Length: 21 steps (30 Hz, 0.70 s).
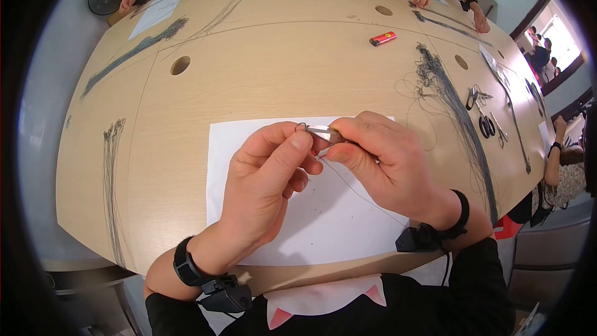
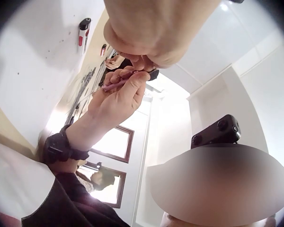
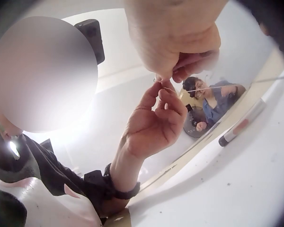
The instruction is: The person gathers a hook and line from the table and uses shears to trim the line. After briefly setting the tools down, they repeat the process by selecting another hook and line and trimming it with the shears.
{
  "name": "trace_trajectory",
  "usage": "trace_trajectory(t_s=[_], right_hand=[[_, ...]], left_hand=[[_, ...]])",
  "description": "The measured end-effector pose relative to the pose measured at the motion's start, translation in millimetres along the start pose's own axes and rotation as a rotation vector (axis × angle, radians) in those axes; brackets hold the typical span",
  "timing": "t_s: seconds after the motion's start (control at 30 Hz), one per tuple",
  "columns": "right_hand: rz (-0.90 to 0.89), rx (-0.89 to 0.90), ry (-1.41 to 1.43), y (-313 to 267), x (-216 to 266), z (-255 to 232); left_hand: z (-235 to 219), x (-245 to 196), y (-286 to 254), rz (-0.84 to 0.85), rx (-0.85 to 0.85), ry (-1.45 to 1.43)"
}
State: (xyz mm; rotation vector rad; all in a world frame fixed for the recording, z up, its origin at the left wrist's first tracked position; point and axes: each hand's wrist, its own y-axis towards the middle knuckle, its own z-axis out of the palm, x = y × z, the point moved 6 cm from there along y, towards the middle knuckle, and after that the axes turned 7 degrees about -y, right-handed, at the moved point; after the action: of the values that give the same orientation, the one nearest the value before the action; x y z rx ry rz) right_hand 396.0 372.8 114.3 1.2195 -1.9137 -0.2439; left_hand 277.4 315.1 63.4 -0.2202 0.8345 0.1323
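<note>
Over a white sheet of paper [image 1: 267, 249], both hands meet close together. My left hand [image 1: 264, 177] pinches a small dark loop of thread [image 1: 301, 126] between thumb and index finger. My right hand [image 1: 388, 162] grips a small tool with a flat silver metal end [image 1: 324, 134], its tip right at the left fingertips. Fingers hide most of the tool, and I cannot tell its exact kind. In the left wrist view, a pink piece [image 2: 113, 87] shows in the right hand. A thin thread [image 1: 354, 183] runs from below the fingers toward the right wrist.
A marker [image 2: 84, 35] lies on the paper under the hands. Bundles of dark cord lie at left [image 1: 112, 186] and right [image 1: 457, 109]. Several scissors [image 1: 485, 126] are farther right. A red lighter [image 1: 382, 38] lies ahead. Other people sit around the table.
</note>
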Motion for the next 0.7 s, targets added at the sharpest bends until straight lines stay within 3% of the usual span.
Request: trace_trajectory(t_s=[0.7], right_hand=[[0.105, 0.066, 0.073, -1.2, -3.0, 3.7]], left_hand=[[1.1, 0.6, 1.6, -0.014, 0.039, -0.033]])
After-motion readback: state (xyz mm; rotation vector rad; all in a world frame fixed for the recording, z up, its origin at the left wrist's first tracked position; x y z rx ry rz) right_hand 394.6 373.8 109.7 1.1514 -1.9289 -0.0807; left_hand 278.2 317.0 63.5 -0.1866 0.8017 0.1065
